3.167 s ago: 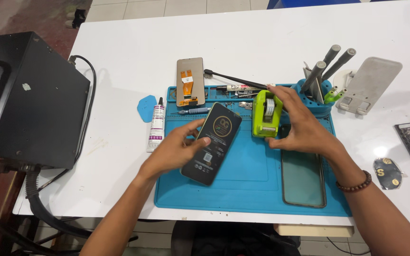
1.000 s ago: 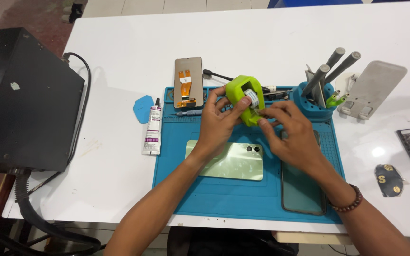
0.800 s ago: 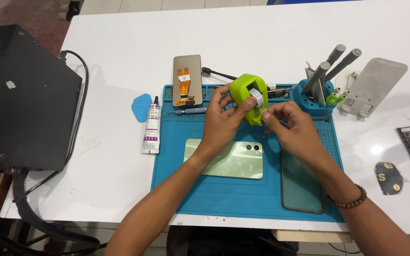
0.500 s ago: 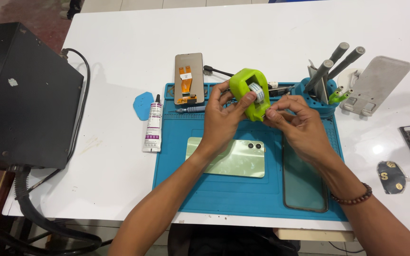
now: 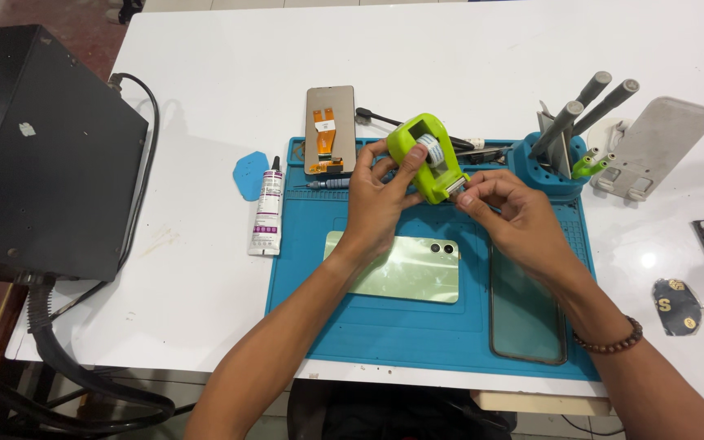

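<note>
While the left hand (image 5: 376,200) grips the green tape dispenser (image 5: 427,156) above the blue mat (image 5: 385,334), the right hand (image 5: 508,213) pinches its tape end.
Best pulled slow and straight, dispenser steady over the green phone (image 5: 397,266).

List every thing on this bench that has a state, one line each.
left hand: gripping the green tape dispenser, lifted
right hand: pinching the tape end
green phone: face down on blue mat
glass panel: flat on mat
glue tube: capped, lying
screen part: back up
</note>
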